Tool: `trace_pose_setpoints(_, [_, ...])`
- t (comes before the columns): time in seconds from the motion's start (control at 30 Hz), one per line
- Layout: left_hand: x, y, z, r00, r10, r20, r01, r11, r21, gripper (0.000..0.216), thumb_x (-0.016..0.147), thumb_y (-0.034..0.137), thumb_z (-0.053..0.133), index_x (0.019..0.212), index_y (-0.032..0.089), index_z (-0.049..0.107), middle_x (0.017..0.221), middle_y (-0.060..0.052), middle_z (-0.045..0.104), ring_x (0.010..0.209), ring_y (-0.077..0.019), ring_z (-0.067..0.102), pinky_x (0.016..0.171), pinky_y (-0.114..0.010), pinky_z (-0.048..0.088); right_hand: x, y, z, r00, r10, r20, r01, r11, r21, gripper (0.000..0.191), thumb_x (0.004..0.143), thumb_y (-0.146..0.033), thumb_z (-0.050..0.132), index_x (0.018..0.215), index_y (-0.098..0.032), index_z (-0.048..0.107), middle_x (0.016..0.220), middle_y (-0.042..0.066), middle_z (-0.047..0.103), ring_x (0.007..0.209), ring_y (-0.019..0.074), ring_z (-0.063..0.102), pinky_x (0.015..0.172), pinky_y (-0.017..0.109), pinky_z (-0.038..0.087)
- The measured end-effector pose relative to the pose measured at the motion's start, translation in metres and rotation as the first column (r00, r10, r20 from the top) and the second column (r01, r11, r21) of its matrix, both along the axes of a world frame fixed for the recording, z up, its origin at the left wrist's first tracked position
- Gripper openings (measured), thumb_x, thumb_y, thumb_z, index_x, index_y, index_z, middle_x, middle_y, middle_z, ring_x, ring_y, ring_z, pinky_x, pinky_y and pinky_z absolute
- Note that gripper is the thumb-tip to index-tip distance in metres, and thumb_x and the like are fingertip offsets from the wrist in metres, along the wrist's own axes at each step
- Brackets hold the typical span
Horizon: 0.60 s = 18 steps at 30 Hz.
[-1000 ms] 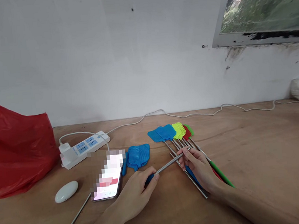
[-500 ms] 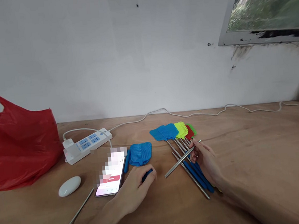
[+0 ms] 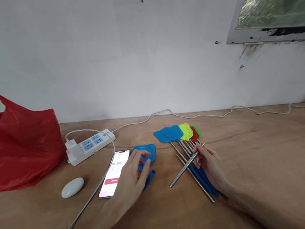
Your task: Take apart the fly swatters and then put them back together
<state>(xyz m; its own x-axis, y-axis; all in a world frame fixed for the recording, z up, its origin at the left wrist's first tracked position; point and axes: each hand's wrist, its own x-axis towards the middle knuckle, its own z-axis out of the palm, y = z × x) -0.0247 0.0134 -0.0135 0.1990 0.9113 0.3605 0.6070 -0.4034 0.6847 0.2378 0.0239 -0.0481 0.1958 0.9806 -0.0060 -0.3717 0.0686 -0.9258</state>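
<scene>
Pinched the metal tube (image 3: 182, 171) near its upper end with right hand (image 3: 209, 165) at lower centre-right, apparently to leave lower end clear, and held left hand (image 3: 132, 171), half-open and empty, near blue handle (image 3: 149, 180).

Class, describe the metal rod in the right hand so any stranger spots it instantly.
On the wooden table, find the fanned fly swatters. Near their shafts, the right hand holds the metal rod. Unlike the loose rod it crosses, this one is held.
</scene>
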Motion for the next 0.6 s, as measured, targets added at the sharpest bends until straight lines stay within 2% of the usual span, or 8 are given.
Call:
trace_pose_setpoints(0.1, [0.0021,-0.0053,-0.0021,0.982,-0.024,-0.185,0.032,0.998,0.045,0.026,0.102,0.04,0.041,0.113,0.022,0.056,0.108,-0.007,0.063,0.09,-0.0236,0.061,0.074,-0.034,0.046,-0.0001,-0.0001,-0.001,1.0,0.005,0.018,-0.005,1.0,0.01,0.041,0.075,-0.058,0.078,0.072,-0.018,0.067,0.05,-0.004,0.05,0.046,0.0088,0.044,0.044,0.021,0.035])
trace_pose_setpoints(0.17, [0.001,-0.0062,-0.0007,0.951,-0.103,-0.292,0.115,0.993,0.023,0.028,0.099,0.045,0.047,0.11,0.021,0.057,0.109,-0.007,0.063,0.093,-0.025,0.061,0.075,-0.035,0.045,0.0006,0.0,-0.0015,1.0,0.008,0.017,-0.008,1.0,0.01,0.041,0.075,-0.057,0.079,0.072,-0.018,0.067,0.05,-0.004,0.049,0.046,0.0086,0.044,0.044,0.021,0.035])
trace_pose_setpoints(0.27, [-0.002,-0.0048,0.0025,0.834,-0.318,-0.45,0.314,0.946,-0.085,0.031,0.088,0.049,0.066,0.101,0.022,0.06,0.103,-0.004,0.064,0.089,-0.0247,0.062,0.072,-0.032,0.042,0.0014,0.0002,-0.0019,1.0,0.013,0.006,-0.013,1.0,0.004,0.039,0.076,-0.056,0.078,0.072,-0.018,0.067,0.05,-0.005,0.049,0.046,0.0083,0.044,0.044,0.02,0.036])
trace_pose_setpoints(0.37, [-0.0016,-0.0044,0.0022,0.725,-0.45,-0.522,0.424,0.888,-0.177,0.02,0.085,0.038,0.071,0.094,0.023,0.061,0.098,0.0,0.065,0.086,-0.0219,0.062,0.069,-0.029,0.039,0.0013,0.0004,-0.002,1.0,0.017,-0.002,-0.017,1.0,-0.003,0.038,0.076,-0.055,0.079,0.071,-0.019,0.067,0.049,-0.004,0.05,0.046,0.0082,0.044,0.044,0.02,0.035])
trace_pose_setpoints(0.47, [0.0023,-0.0063,-0.0016,0.705,-0.481,-0.521,0.433,0.874,-0.221,0.004,0.088,0.023,0.063,0.088,0.022,0.059,0.092,0.001,0.066,0.082,-0.019,0.062,0.066,-0.027,0.037,0.0011,0.0004,-0.0017,1.0,0.022,-0.009,-0.022,1.0,-0.002,0.039,0.075,-0.055,0.079,0.07,-0.018,0.066,0.048,-0.004,0.05,0.045,0.008,0.044,0.044,0.02,0.035])
trace_pose_setpoints(0.6, [0.006,-0.0088,-0.0059,0.73,-0.397,-0.557,0.339,0.917,-0.209,0.008,0.093,0.022,0.052,0.087,0.02,0.057,0.088,-0.002,0.066,0.075,-0.0201,0.062,0.061,-0.029,0.036,0.0004,0.0002,-0.0007,1.0,0.025,-0.002,-0.025,1.0,0.002,0.039,0.077,-0.055,0.078,0.07,-0.018,0.067,0.048,-0.005,0.049,0.045,0.0075,0.044,0.044,0.019,0.035])
